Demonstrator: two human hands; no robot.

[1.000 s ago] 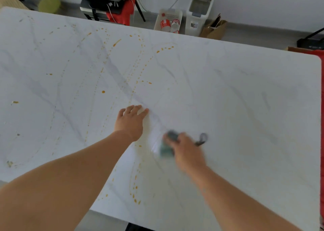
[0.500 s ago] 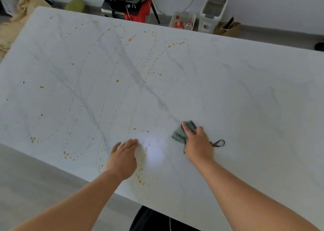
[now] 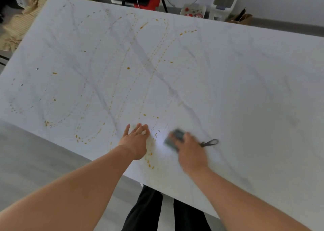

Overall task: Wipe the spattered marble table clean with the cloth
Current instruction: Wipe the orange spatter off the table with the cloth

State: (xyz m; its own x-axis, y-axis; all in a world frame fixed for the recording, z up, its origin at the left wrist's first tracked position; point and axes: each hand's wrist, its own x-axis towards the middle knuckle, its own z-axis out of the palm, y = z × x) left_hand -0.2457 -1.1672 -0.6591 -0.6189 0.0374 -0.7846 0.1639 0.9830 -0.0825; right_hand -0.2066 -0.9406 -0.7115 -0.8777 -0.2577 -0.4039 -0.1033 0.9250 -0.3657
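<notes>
Head view: left hand [image 3: 135, 142] laid flat, fingers spread, on tabletop [image 3: 245, 90], likely as brace. Cloth [image 3: 174, 139] gripped under right hand [image 3: 190, 150], just right of left hand, blurred. Orange spatter [image 3: 150, 162] between hands and beyond left fingertips, unwiped.

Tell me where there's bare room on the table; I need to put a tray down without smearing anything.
The table's right side, beyond the right hand and cloth, shows no spatter. The orange spatter covers the left and middle, around the left hand.
</notes>
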